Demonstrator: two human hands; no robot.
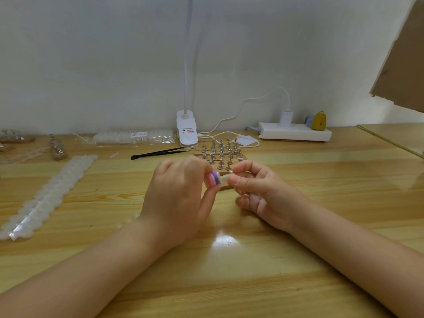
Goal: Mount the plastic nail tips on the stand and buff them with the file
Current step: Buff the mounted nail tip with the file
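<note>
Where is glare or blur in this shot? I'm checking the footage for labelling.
Head view: a bright lamp reflection glares on the table between the wrists; wide-angle distortion bends the table's edges; the nail tip pinched by the right hand looks soft, barely distinct.

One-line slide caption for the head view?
Left hand rubs the file against a nail tip pinched by the right hand, before the stand.

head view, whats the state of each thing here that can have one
left hand: grips the file
right hand: pinches the nail tip
file: held against the nail tip
nail tip: held off the stand
stand: on the table, pegs upright
tweezers: lying on the table, unheld
charger: plugged into the power strip
</note>
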